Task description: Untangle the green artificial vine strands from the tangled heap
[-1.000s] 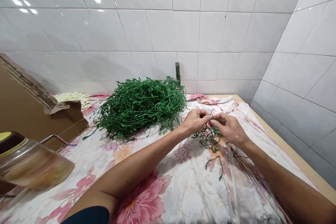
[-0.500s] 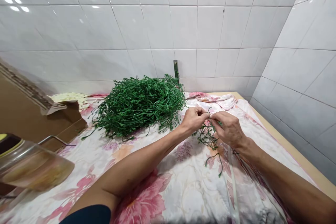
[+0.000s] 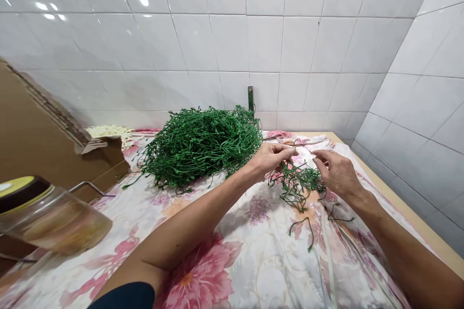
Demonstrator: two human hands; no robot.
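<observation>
My left hand [image 3: 273, 158] is pinched, thumb against fingers, on a thin green artificial stem [image 3: 295, 143] whose tip shows just above the fingertips. To its right, apart from it, my right hand [image 3: 337, 174] has its thumb and forefinger slightly parted, with nothing visible between them. Below and between the hands lies a small tangle of green stems [image 3: 299, 183] on the floral cloth [image 3: 268, 251]. A few loose stems [image 3: 308, 224] lie nearer to me. Left of my left hand stands a large heap of green stems [image 3: 203, 147].
A clear plastic jar [image 3: 68, 224] with a yellow-and-dark lid stands at the left, before a cardboard box [image 3: 43, 125]. Pale yellow pieces [image 3: 110, 133] lie behind the box. White tiled wall [image 3: 224, 38] closes off the back; a metal bracket [image 3: 250, 99] stands against it.
My hands, together half a second ago, have drawn apart, the right one moving rightward. More of the small tangle shows between them. The whole view has shifted slightly.
</observation>
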